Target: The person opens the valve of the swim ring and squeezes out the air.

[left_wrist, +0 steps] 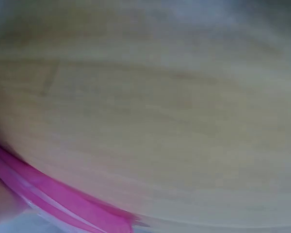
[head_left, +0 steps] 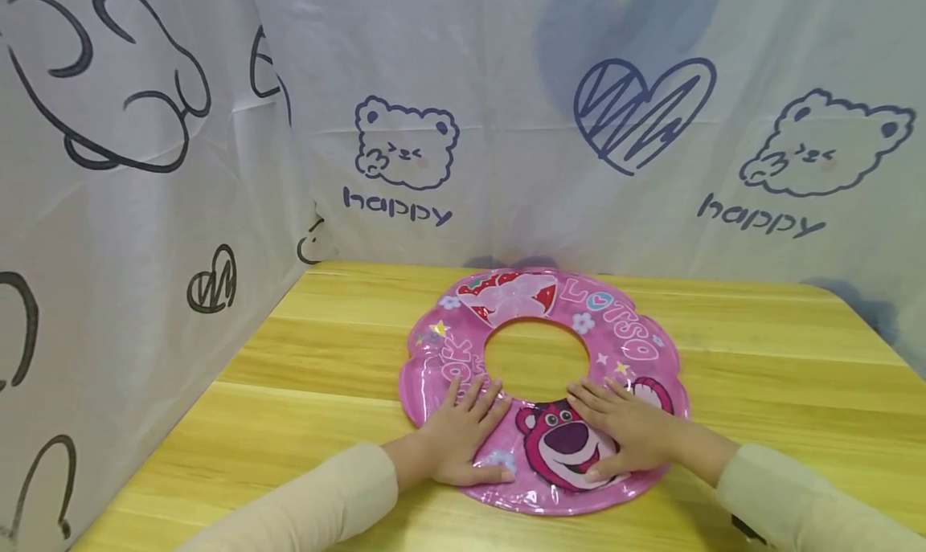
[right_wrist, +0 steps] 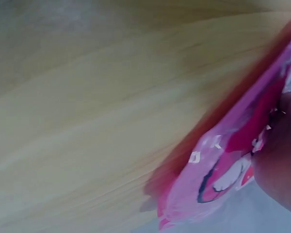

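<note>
A pink inflatable swim ring [head_left: 615,315] lies flat on the wooden table, printed with a bear's face, flowers, strawberries and the word LOTSO. On its near left part rests my left hand [head_left: 466,439], palm down with the fingers spread. My right hand [head_left: 628,433] lies across the near right part, partly over the bear print, its fingers also extended. The left wrist view catches only a strip of the ring [left_wrist: 82,208] at the lower left. In the right wrist view the ring's edge [right_wrist: 199,179] shows beside part of the right hand [right_wrist: 283,165].
The yellow wood-grain table [head_left: 318,351] extends around the ring on both sides. Behind it hangs a white cloth [head_left: 506,158] with hearts, bear faces and the word happy. Another printed cloth [head_left: 130,231] runs along the left. A small dark object [head_left: 747,528] shows under the right sleeve.
</note>
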A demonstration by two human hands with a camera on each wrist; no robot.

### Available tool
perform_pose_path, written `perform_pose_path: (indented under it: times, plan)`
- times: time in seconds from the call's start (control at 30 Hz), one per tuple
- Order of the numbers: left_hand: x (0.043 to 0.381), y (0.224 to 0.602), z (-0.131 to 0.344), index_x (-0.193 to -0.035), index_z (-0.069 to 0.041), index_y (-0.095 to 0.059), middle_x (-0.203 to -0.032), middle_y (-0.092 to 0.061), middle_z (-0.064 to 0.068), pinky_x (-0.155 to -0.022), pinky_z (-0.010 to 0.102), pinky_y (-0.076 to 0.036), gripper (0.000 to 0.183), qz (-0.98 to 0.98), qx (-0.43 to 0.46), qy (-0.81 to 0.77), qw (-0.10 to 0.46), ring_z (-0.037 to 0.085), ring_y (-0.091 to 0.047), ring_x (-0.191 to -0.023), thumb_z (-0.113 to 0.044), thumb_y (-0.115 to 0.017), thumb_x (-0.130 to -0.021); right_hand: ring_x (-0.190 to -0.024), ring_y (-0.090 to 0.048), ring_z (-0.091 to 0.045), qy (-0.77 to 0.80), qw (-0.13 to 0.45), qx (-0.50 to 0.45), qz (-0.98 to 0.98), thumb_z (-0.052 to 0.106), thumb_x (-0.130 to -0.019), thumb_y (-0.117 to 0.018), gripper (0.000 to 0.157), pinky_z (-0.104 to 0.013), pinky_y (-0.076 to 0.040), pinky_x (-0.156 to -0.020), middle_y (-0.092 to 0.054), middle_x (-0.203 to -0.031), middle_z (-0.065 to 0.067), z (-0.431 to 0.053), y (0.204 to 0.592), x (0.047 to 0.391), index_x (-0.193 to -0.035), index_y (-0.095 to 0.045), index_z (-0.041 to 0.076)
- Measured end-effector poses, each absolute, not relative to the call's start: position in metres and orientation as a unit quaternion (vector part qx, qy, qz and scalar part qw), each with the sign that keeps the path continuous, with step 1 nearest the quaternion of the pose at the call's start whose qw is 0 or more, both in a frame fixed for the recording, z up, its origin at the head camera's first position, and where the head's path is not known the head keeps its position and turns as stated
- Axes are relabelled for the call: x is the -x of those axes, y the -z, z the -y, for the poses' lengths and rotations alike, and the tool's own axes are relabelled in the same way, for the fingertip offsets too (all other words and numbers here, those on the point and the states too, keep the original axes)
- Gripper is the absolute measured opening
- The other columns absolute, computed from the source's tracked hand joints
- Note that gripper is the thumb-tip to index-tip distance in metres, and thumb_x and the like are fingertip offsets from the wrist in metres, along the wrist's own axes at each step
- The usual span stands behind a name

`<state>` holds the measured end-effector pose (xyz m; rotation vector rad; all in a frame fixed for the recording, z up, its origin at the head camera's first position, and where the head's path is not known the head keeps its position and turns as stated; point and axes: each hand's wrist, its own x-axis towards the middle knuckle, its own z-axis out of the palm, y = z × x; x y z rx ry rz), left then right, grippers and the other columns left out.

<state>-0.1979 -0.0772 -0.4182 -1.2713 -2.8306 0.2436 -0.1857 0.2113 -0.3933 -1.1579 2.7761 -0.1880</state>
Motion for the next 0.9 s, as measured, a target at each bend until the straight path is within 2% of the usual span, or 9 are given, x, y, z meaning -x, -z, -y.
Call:
perform_pose_path:
  times: [0.17, 0.3, 0.4, 0.5, 0.57, 0.67, 0.73, 0.8, 0.9]
  plan:
    - [0.191, 0.417, 0.073, -0.149, -0.013, -0.018, -0.156, -0.014, 0.013, -0.113, 0.059, -0.010, 0.095, 0.917, 0.388, -0.096, 0.014, 0.037, -0.013, -0.143, -0.077, -0.032, -0.081, -0.139, -0.015, -0.044, 0.098, 0.098, 0.362, -0.922, 0.063, -0.077, -0.059, 0.099, -0.063, -0.009, -0.110, -0.022, -0.150, -0.026, -0.207, 0.391, 0.185, -0.140, -0.031, -0.009]
    - [0.183, 0.416, 0.067, -0.149, -0.013, -0.021, -0.155, -0.016, 0.014, -0.113, 0.059, -0.012, 0.095, 0.922, 0.376, -0.096, 0.016, 0.038, -0.015, -0.142, -0.079, -0.030, -0.080, -0.140, -0.014, -0.043, 0.123, 0.093, 0.354, -0.923, 0.058, -0.084, -0.054, 0.091, -0.060, -0.011, -0.111, -0.020, -0.151, -0.026, -0.197, 0.395, 0.174, -0.142, -0.027, -0.008]
    - [0.180, 0.417, 0.064, -0.148, -0.013, -0.022, -0.155, -0.017, 0.014, -0.113, 0.058, -0.012, 0.095, 0.924, 0.368, -0.100, 0.019, 0.037, -0.016, -0.142, -0.079, -0.028, -0.081, -0.142, -0.014, -0.039, 0.136, 0.074, 0.351, -0.923, 0.059, -0.089, -0.046, 0.086, -0.038, 0.004, -0.118, -0.019, -0.153, -0.022, -0.189, 0.401, 0.165, -0.144, -0.025, -0.004]
    - [0.179, 0.420, 0.062, -0.149, -0.013, -0.020, -0.155, -0.016, 0.013, -0.114, 0.057, -0.011, 0.095, 0.927, 0.362, -0.100, 0.019, 0.036, -0.014, -0.142, -0.079, -0.027, -0.081, -0.142, -0.015, -0.037, 0.133, 0.044, 0.353, -0.925, 0.063, -0.088, -0.042, 0.087, -0.015, 0.019, -0.110, -0.020, -0.153, -0.019, -0.181, 0.408, 0.159, -0.145, -0.025, -0.001]
    - [0.179, 0.422, 0.062, -0.149, -0.013, -0.020, -0.155, -0.015, 0.014, -0.114, 0.058, -0.010, 0.095, 0.927, 0.363, -0.089, 0.019, 0.036, -0.013, -0.143, -0.078, -0.027, -0.081, -0.142, -0.015, -0.038, 0.128, 0.029, 0.352, -0.927, 0.064, -0.087, -0.042, 0.087, -0.016, 0.017, -0.110, -0.021, -0.153, -0.018, -0.177, 0.412, 0.156, -0.145, -0.026, 0.001]
    - [0.179, 0.423, 0.064, -0.149, -0.011, -0.020, -0.155, -0.015, 0.015, -0.114, 0.059, -0.008, 0.095, 0.925, 0.374, -0.069, 0.023, 0.037, -0.012, -0.143, -0.078, -0.028, -0.081, -0.141, -0.016, -0.040, 0.113, 0.012, 0.345, -0.932, 0.067, -0.086, -0.042, 0.089, -0.037, 0.001, -0.118, -0.023, -0.153, -0.017, -0.174, 0.415, 0.152, -0.146, -0.026, 0.002]
    - [0.181, 0.422, 0.065, -0.148, -0.009, -0.020, -0.155, -0.015, 0.015, -0.113, 0.059, -0.008, 0.097, 0.919, 0.387, -0.064, 0.035, 0.037, -0.011, -0.143, -0.078, -0.030, -0.081, -0.142, -0.013, -0.040, 0.119, 0.013, 0.332, -0.935, 0.067, -0.085, -0.043, 0.090, -0.040, -0.001, -0.118, -0.021, -0.154, -0.016, -0.172, 0.416, 0.150, -0.146, -0.024, 0.003]
    - [0.184, 0.418, 0.067, -0.148, -0.008, -0.020, -0.155, -0.016, 0.015, -0.113, 0.059, -0.009, 0.099, 0.912, 0.403, -0.064, 0.049, 0.038, -0.011, -0.143, -0.079, -0.032, -0.080, -0.142, -0.013, -0.039, 0.117, 0.006, 0.326, -0.938, 0.068, -0.084, -0.042, 0.092, -0.034, 0.006, -0.118, -0.021, -0.154, -0.016, -0.170, 0.417, 0.149, -0.146, -0.024, 0.003]
    - [0.191, 0.411, 0.071, -0.148, -0.007, -0.019, -0.156, -0.014, 0.014, -0.114, 0.057, -0.011, 0.101, 0.900, 0.424, -0.081, 0.058, 0.037, -0.009, -0.143, -0.079, -0.034, -0.079, -0.143, -0.012, -0.036, 0.117, 0.002, 0.317, -0.941, 0.069, -0.084, -0.041, 0.093, -0.014, 0.022, -0.107, -0.019, -0.155, -0.015, -0.166, 0.415, 0.149, -0.146, -0.023, 0.003]
